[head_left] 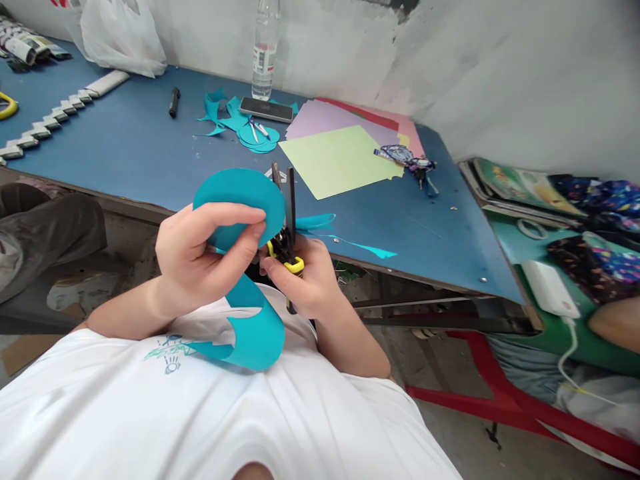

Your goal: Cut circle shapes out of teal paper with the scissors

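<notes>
Between thumb and fingers, my left hand (205, 253) pinches a rounded piece of turquoise paper (237, 190). My right hand (310, 280) grips a pair of scissors (287, 240) with yellow-lined handles, its dark blades pointing away from me and slightly apart. The blades are at the right edge of the paper piece. A curved turquoise offcut (263, 333) hangs below my hands against the white shirt. Another thin turquoise strip (317, 223) lies by the table edge, just beyond my right hand. Some fingers of my right hand are hidden behind the handles.
On the blue table (150, 153) lie cut turquoise circles (257, 140), a phone (267, 109), coloured sheets (345, 160), keys on a lanyard (407, 160) and a black marker (174, 102). A water bottle (265, 53) stands by the wall. Another person's arm (617, 323) shows at right.
</notes>
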`<action>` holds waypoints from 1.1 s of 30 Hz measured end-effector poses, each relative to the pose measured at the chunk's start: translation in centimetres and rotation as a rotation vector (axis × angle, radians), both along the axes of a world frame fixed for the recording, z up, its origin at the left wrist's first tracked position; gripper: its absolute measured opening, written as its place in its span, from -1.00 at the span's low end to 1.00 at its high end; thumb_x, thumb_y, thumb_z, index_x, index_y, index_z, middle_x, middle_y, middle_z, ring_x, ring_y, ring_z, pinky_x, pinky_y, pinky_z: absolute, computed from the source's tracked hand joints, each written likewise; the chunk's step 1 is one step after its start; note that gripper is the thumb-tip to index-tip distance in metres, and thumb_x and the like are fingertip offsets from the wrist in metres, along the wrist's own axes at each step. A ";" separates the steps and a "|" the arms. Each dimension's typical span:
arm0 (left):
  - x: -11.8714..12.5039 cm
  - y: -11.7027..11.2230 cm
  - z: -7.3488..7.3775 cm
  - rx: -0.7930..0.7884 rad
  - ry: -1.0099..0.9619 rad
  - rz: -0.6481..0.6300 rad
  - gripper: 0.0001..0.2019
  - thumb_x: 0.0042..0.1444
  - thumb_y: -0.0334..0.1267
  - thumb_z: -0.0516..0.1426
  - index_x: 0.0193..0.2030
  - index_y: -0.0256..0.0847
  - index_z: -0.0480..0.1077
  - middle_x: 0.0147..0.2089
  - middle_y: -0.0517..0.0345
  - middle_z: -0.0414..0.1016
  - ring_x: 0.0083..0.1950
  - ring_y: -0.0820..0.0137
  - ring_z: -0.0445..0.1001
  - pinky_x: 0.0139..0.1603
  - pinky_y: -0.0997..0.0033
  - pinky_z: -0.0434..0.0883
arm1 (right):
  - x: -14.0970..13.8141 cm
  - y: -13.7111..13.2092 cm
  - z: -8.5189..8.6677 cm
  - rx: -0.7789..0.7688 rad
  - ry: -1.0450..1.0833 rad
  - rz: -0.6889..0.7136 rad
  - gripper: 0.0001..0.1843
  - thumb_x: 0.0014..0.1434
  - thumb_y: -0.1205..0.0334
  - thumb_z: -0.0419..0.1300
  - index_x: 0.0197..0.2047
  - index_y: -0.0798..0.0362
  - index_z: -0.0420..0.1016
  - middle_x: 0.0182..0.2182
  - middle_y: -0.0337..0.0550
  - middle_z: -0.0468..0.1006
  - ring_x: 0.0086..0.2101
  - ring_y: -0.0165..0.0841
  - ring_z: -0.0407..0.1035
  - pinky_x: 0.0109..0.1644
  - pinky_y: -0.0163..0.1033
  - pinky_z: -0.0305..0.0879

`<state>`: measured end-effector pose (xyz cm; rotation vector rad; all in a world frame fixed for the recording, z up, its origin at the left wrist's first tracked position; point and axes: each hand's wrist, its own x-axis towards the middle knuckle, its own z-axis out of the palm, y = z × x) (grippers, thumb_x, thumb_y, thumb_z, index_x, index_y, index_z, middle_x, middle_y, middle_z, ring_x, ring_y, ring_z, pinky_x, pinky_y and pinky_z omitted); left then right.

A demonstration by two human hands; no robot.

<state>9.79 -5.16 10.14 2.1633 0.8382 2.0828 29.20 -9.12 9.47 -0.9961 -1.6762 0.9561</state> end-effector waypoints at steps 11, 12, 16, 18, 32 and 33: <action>0.3 -0.6 0.8 0.064 -0.001 0.004 -0.95 0.46 -0.23 0.38 -0.01 0.00 0.73 -0.30 0.27 0.73 -0.47 0.49 0.47 -0.43 0.38 0.36 | 0.1 0.0 -0.5 0.001 -0.020 -0.012 -0.70 0.41 -0.05 0.38 -0.27 -0.08 0.51 -0.41 -0.17 0.66 -0.40 -0.24 0.49 -0.30 -0.09 0.39; 0.3 -0.6 0.9 0.081 -0.007 -0.010 -0.93 0.42 -0.26 0.39 -0.02 -0.01 0.72 -0.31 0.29 0.73 -0.49 0.51 0.45 -0.45 0.39 0.34 | 0.1 0.0 -0.6 0.005 -0.021 -0.014 -0.70 0.41 -0.06 0.38 -0.27 -0.08 0.52 -0.41 -0.16 0.67 -0.40 -0.24 0.50 -0.30 -0.09 0.40; 0.4 -0.4 1.1 0.095 -0.017 -0.023 -0.89 0.35 -0.31 0.39 -0.04 -0.02 0.72 -0.32 0.31 0.73 -0.52 0.52 0.41 -0.47 0.38 0.31 | 0.0 0.0 -0.7 0.036 -0.018 -0.032 -0.71 0.41 -0.03 0.38 -0.29 -0.08 0.52 -0.42 -0.16 0.67 -0.41 -0.24 0.49 -0.29 -0.07 0.39; 0.3 -0.5 1.0 0.068 -0.011 -0.007 -0.91 0.40 -0.28 0.38 -0.04 0.01 0.72 -0.33 0.30 0.72 -0.52 0.50 0.41 -0.46 0.36 0.32 | -0.1 0.0 -0.6 0.048 -0.007 -0.035 -0.73 0.39 0.00 0.38 -0.29 -0.08 0.52 -0.42 -0.17 0.67 -0.42 -0.25 0.48 -0.28 -0.07 0.37; 0.1 -0.3 1.0 0.107 0.011 -0.004 -0.93 0.46 -0.18 0.37 0.00 0.00 0.72 -0.36 0.28 0.66 -0.52 0.50 0.38 -0.48 0.34 0.25 | 0.0 0.0 0.0 0.028 -0.013 -0.026 -0.76 0.36 0.02 0.38 -0.30 -0.08 0.55 -0.41 -0.16 0.68 -0.41 -0.24 0.49 -0.29 -0.07 0.37; 0.1 -0.3 0.9 0.101 0.010 -0.001 -0.93 0.48 -0.16 0.37 0.01 0.01 0.72 -0.35 0.28 0.67 -0.51 0.50 0.39 -0.47 0.34 0.25 | 0.0 0.0 0.1 0.030 -0.010 -0.027 -0.76 0.36 0.03 0.37 -0.31 -0.08 0.54 -0.42 -0.17 0.67 -0.42 -0.25 0.48 -0.29 -0.07 0.36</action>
